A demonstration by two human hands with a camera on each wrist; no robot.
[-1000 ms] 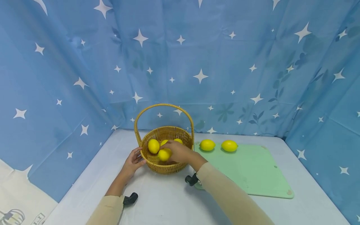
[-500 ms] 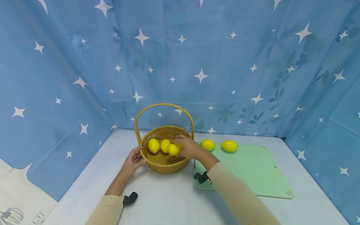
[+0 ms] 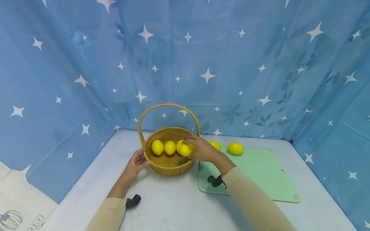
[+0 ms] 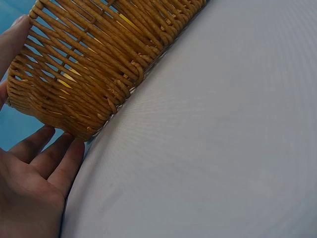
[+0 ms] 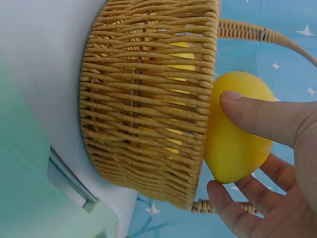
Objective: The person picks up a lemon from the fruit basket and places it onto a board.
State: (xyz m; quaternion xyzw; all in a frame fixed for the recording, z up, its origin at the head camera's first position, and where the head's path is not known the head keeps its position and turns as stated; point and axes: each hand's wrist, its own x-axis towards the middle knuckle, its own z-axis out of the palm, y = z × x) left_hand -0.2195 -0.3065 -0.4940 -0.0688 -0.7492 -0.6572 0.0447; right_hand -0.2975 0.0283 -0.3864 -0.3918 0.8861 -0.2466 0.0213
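Visibly, lemon (image 5: 237, 151) clasped by R hand (image 3: 204, 150); prob. light, firm, slick, best taken mid-body; basket (image 3: 170, 170) touched by loosely spread L hand (image 3: 135, 164).

The handle (image 3: 169, 104) arches above the basket (image 3: 170, 172), leaving room over its front rim (image 3: 170, 167).

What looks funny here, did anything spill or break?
Nothing stands out. The basket looks upright on the table, with three lemons inside. Two others lie by the green board's far edge, and the right hand holds one more. I see no spill or break.
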